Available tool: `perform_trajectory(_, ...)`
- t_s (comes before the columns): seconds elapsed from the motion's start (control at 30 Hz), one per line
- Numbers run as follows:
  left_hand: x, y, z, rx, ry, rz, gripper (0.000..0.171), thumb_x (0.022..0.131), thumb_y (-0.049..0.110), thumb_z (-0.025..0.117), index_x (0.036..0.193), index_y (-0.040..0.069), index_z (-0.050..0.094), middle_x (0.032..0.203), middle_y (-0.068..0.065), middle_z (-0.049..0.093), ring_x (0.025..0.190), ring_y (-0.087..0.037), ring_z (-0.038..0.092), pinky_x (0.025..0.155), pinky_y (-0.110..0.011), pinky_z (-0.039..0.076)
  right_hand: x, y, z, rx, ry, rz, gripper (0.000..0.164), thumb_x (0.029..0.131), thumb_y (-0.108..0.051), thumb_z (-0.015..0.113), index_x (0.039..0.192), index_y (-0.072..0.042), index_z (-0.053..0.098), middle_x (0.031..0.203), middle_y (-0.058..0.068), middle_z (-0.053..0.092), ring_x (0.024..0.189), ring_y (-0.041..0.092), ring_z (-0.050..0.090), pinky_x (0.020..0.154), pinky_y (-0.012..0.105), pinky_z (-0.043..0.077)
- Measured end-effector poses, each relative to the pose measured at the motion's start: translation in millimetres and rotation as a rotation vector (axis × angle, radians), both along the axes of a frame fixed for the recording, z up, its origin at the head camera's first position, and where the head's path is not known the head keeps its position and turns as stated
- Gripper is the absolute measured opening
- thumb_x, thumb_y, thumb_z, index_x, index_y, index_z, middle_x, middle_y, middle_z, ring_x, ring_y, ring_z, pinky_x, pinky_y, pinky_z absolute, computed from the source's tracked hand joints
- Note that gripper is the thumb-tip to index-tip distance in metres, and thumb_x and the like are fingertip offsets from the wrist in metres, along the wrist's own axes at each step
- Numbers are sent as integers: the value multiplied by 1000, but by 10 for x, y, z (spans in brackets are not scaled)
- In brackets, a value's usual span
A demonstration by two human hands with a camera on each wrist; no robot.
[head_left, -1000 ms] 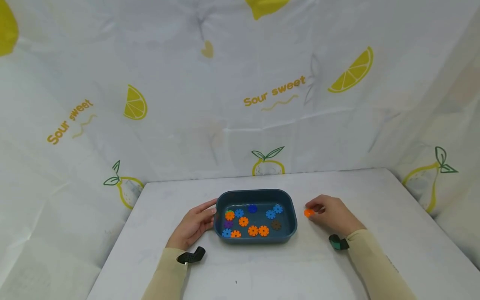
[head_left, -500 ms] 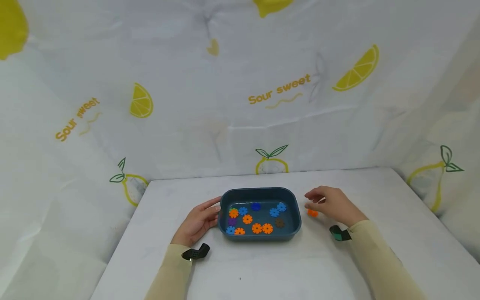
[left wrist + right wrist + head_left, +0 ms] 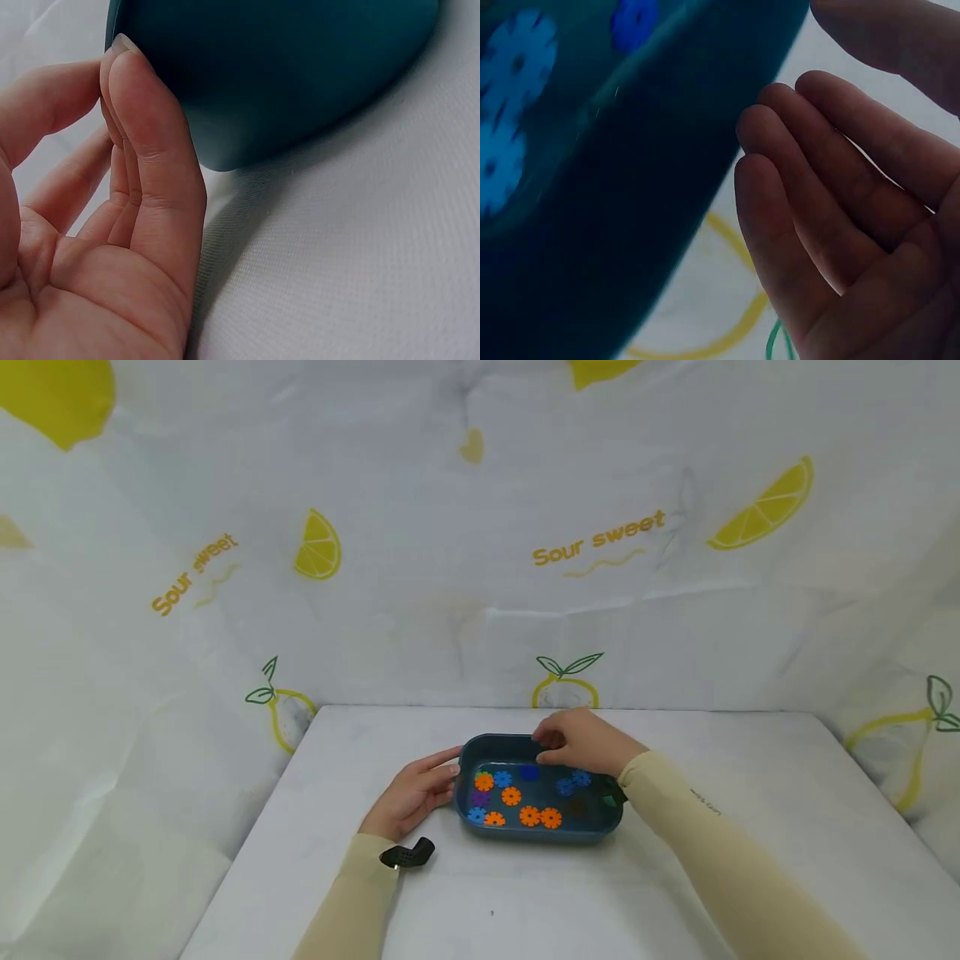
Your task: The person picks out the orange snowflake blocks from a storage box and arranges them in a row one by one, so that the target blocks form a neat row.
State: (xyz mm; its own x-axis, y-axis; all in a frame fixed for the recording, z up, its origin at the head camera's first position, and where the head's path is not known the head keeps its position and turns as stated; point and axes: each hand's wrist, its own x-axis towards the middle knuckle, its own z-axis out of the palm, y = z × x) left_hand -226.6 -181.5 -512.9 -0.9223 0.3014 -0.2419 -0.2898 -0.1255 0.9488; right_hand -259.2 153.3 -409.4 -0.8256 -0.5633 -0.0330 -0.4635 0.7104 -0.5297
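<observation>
A dark teal tray point(image 3: 525, 834) stands on the white table, holding several flower-shaped notched plastic discs. Orange discs point(image 3: 529, 816) and a purple disc point(image 3: 480, 797) lie toward the left and front. Light blue discs point(image 3: 502, 779) and a dark blue disc point(image 3: 529, 772) lie farther back. My left hand point(image 3: 412, 793) rests its fingertips against the tray's left outer wall, as the left wrist view also shows. Over the tray's back right part hovers my right hand point(image 3: 581, 739). Its fingers point(image 3: 765, 195) are loosely bent, with nothing between them and the thumb in the right wrist view.
The white tabletop point(image 3: 487, 893) spreads around the tray. Behind it rises a white cloth point(image 3: 420, 610) printed with lemons. A black wrist camera point(image 3: 408, 853) sits by the left cuff. My right sleeve point(image 3: 690, 810) covers the table right of the tray.
My right hand let go of an orange disc on the table right of the tray, then moved left over the tray. That disc is now out of sight. My left hand stays at the tray.
</observation>
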Motion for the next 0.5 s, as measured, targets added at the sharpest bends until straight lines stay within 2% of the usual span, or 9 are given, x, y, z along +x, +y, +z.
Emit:
perform_trajectory(0.1, 1, -1, 21, 6, 11, 3, 53, 103, 27, 76, 153, 19, 62, 103, 0, 72, 87, -15, 62, 84, -25, 59, -52, -283, -32, 47, 12, 84, 30, 98, -25, 83, 124, -11, 79, 114, 0, 78, 98, 12, 69, 96, 39, 61)
perform_trajectory(0.23, -3, -9, 25, 16, 25, -15, 54, 104, 25, 74, 155, 17, 60, 103, 1, 70, 87, -14, 61, 85, -26, 58, -80, -594, -83, 85, -19, 147, 29, 98, -20, 82, 125, -10, 78, 114, 2, 78, 99, 13, 68, 97, 39, 61)
perform_trajectory(0.5, -32, -36, -6, 26, 30, -37, 52, 106, 25, 72, 155, 17, 60, 113, -1, 75, 90, -12, 68, 86, -26, 60, -113, -968, -244, 156, -12, 183, 30, 95, -19, 85, 123, -10, 80, 113, 2, 76, 102, 16, 67, 101, 42, 59)
